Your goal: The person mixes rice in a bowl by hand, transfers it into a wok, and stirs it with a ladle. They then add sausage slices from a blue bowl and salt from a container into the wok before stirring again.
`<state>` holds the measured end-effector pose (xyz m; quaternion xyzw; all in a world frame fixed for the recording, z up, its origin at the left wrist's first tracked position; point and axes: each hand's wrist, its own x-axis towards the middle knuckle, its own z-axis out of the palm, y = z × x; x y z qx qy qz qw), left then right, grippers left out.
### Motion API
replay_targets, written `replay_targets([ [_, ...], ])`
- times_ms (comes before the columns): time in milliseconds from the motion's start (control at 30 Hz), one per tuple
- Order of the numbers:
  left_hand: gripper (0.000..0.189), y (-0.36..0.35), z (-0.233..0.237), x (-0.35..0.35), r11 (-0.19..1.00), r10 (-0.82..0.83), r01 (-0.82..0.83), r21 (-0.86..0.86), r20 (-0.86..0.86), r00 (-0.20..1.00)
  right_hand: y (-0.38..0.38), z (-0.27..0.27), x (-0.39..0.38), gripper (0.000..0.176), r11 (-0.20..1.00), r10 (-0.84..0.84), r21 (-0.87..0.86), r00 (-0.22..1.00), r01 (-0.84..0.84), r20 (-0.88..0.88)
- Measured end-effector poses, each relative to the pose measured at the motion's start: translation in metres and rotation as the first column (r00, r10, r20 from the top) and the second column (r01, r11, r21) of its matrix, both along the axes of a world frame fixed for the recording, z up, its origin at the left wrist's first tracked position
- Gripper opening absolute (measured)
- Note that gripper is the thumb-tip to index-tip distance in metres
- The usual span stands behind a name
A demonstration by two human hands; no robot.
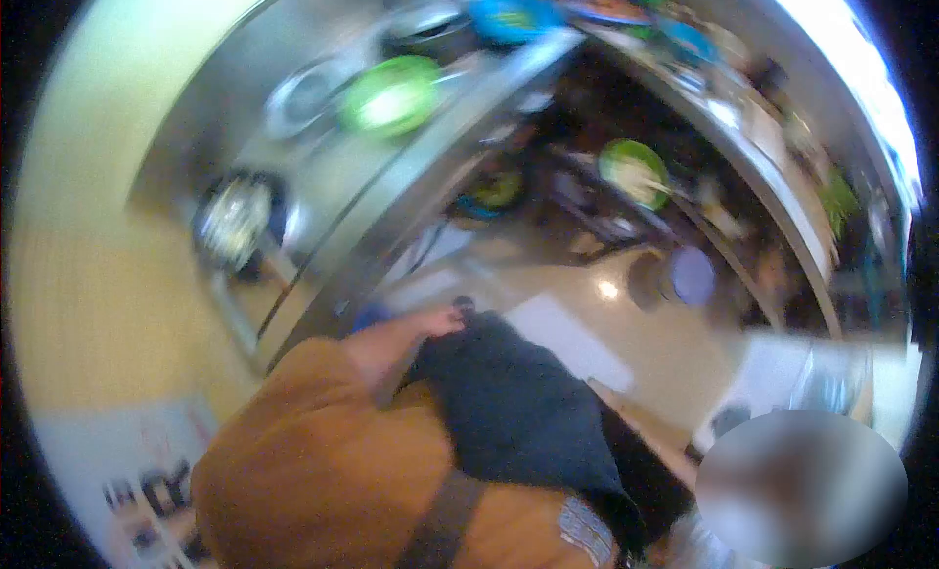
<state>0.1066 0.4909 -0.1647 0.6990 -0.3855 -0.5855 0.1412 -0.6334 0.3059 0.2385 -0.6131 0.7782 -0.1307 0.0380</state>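
Motion blur smears the whole view. My left hand is in front of my body, at the top edge of a dark apron worn over an orange-brown shirt. A small dark round thing touches or lies just beyond its fingertips; whether the fingers hold it is unclear. On the right side of the apron a bare forearm runs slantwise, its hand too smeared to make out.
A metal counter carries a green bowl, a blue bowl and a pan with pale contents. Shelves below hold another green bowl. A purple round container is near the floor. Bottom right is a blurred oval.
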Motion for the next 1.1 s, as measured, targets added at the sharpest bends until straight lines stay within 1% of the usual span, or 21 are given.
replay_targets([
  [167, 0.031, 0.096, -0.029, -0.013, 0.919, 0.369, -0.382, 0.098, 0.126, 0.921, -0.09, 0.05, 0.168, 0.04, 0.93, 0.359, -0.122, 0.929, -0.348, 0.086],
  [200, 0.032, 0.125, -0.035, -0.017, 0.898, 0.438, -0.437, -0.043, 0.174, 0.882, -0.094, 0.056, 0.21, 0.041, 0.893, 0.448, -0.131, 0.882, -0.431, 0.15],
  [267, 0.033, 0.19, -0.07, -0.014, 0.971, 0.235, -0.233, -0.045, 0.318, 0.918, -0.086, 0.062, 0.306, 0.044, 0.788, 0.611, -0.127, 0.739, -0.603, 0.285],
  [300, 0.033, 0.211, -0.082, -0.017, 0.958, 0.284, -0.281, -0.056, 0.318, 0.904, -0.08, 0.059, 0.366, 0.045, 0.701, 0.678, -0.083, 0.626, -0.709, 0.385],
  [367, 0.034, 0.25, -0.093, -0.029, 0.75, 0.658, -0.624, -0.22, 0.15, 0.738, -0.048, 0.054, 0.489, 0.048, 0.508, 0.706, -0.011, 0.409, -0.861, 0.578],
  [400, 0.034, 0.257, -0.092, -0.027, 0.715, 0.696, -0.66, -0.232, 0.141, 0.704, -0.026, 0.046, 0.551, 0.049, 0.398, 0.669, 0.034, 0.316, -0.917, 0.673],
  [467, 0.036, 0.262, -0.05, -0.014, 0.251, 0.968, -0.946, 0.204, -0.078, 0.24, 0.026, 0.02, 0.669, 0.051, 0.186, 0.514, 0.14, 0.218, -0.972, 0.83],
  [533, 0.037, 0.275, -0.056, -0.002, 0.1, 0.984, -0.97, 0.223, -0.164, 0.063, 0.091, -0.027, 0.787, 0.054, 0.018, 0.328, 0.308, 0.296, -0.951, 0.897],
  [567, 0.039, 0.278, -0.06, 0.0, -0.019, 0.967, -0.968, 0.248, -0.242, -0.082, 0.118, -0.082, 0.832, 0.06, -0.194, 0.156, 0.307, 0.279, -0.932, 0.947],
  [600, 0.039, 0.283, -0.066, 0.006, -0.057, 0.959, -0.967, 0.248, -0.254, -0.122, 0.145, -0.146, 0.887, 0.068, -0.226, 0.353, 0.447, 0.355, -0.865, 0.866],
  [667, 0.037, 0.29, -0.077, 0.025, -0.155, 0.822, -0.946, 0.284, -0.494, -0.283, 0.216, -0.219, 0.965, 0.079, -0.621, 0.508, 0.219, -0.174, -0.752, 0.843],
  [700, 0.037, 0.282, -0.09, 0.025, -0.176, 0.812, -0.94, 0.293, -0.497, -0.307, 0.245, -0.226, 0.988, 0.077, -0.688, 0.613, 0.375, -0.223, -0.621, 0.758],
  [733, 0.034, 0.267, -0.111, 0.026, -0.304, 0.736, -0.942, 0.139, -0.594, -0.325, 0.26, -0.236, 1.006, 0.057, -0.765, 0.601, 0.439, -0.276, -0.471, 0.75],
  [767, 0.032, 0.253, -0.124, 0.03, -0.436, 0.658, -0.9, -0.007, -0.685, -0.313, 0.261, -0.251, 1.01, 0.057, -0.769, 0.601, 0.447, -0.276, -0.458, 0.75],
  [800, 0.032, 0.237, -0.127, 0.042, -0.444, 0.649, -0.896, 0.002, -0.689, -0.323, 0.253, -0.265, 1.011, 0.048, -0.733, 0.514, 0.372, -0.105, -0.569, 0.851],
  [867, 0.028, 0.202, -0.134, 0.074, -0.612, 0.523, -0.723, 0.321, -0.522, -0.674, 0.243, -0.231, 0.997, 0.027, -0.522, 0.335, 0.329, 0.165, -0.787, 0.928],
  [900, 0.028, 0.194, -0.136, 0.091, -0.622, 0.497, -0.712, 0.324, -0.539, -0.68, 0.219, -0.218, 1.008, 0.037, -0.57, 0.596, 0.376, -0.053, -0.731, 0.801],
  [933, 0.029, 0.181, -0.135, 0.106, -0.447, 0.876, -0.888, -0.111, -0.254, -0.409, 0.195, -0.239, 1.015, 0.046, -0.547, 0.647, 0.234, -0.228, -0.804, 0.728],
  [967, 0.03, 0.165, -0.137, 0.11, -0.049, 0.965, -0.919, -0.391, 0.218, -0.145, 0.184, -0.218, 1.022, 0.056, -0.646, 0.663, 0.045, -0.532, -0.762, 0.527],
  [1000, 0.03, 0.152, -0.14, 0.115, -0.079, 0.963, -0.917, -0.391, 0.207, -0.171, 0.178, -0.207, 1.037, 0.057, -0.684, 0.665, 0.015, -0.616, -0.729, 0.422],
  [1100, 0.019, 0.133, -0.148, 0.114, 0.331, 0.79, -0.916, -0.228, 0.597, 0.137, 0.193, -0.194, 1.092, 0.06, -0.754, 0.646, 0.033, -0.731, -0.656, 0.218],
])
